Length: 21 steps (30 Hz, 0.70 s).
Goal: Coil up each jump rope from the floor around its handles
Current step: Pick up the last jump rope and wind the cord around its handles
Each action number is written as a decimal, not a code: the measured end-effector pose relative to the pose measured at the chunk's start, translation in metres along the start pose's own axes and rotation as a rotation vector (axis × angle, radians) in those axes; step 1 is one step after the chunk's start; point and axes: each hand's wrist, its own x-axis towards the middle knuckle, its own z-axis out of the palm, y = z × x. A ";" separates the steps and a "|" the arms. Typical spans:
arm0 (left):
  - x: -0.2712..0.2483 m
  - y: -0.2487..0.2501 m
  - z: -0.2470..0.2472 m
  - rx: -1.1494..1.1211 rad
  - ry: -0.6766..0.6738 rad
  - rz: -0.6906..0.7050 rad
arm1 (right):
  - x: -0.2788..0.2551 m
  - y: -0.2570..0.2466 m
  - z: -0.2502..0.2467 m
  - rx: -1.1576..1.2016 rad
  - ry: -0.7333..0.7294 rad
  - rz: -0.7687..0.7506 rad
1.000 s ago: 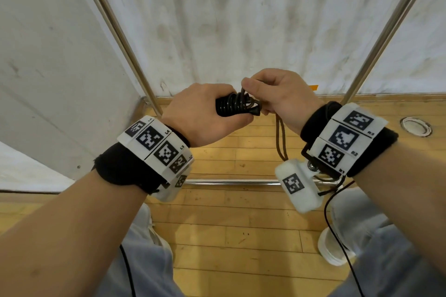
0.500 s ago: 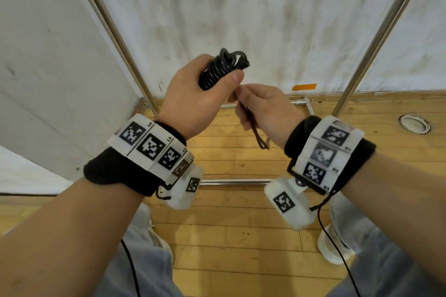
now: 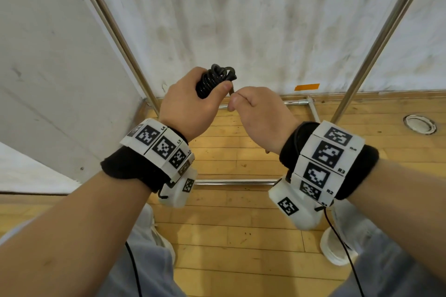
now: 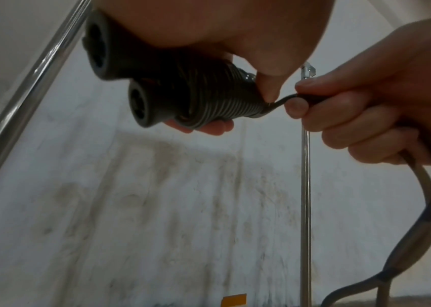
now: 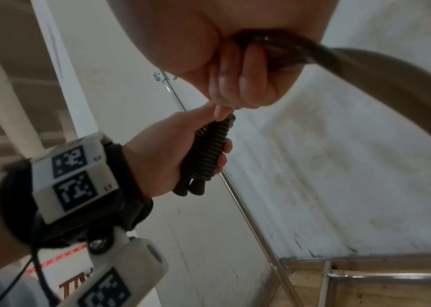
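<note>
The left hand (image 3: 190,106) is wrapped around the two black handles (image 4: 141,83), held side by side with the rope (image 4: 225,99) coiled tightly round them, its thumb pressing the last turn; the right hand (image 3: 260,116), just beside it, is fisted on the loose rope end, pinching it between thumb and forefinger close to the coil; the slack (image 4: 419,207) hangs in a loop below the right hand; beyond both hands stand metal poles (image 3: 115,31) and a white wall (image 3: 241,19); under them, a wooden floor (image 3: 229,236).
</note>
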 end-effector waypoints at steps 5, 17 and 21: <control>-0.001 -0.003 0.008 0.028 -0.043 -0.042 | 0.001 0.002 -0.002 0.043 -0.084 0.043; -0.001 0.013 0.004 -0.043 -0.218 0.019 | 0.007 0.015 -0.007 0.092 0.003 0.117; -0.001 0.012 0.000 -0.099 -0.235 -0.025 | 0.006 0.011 -0.006 0.113 -0.021 0.086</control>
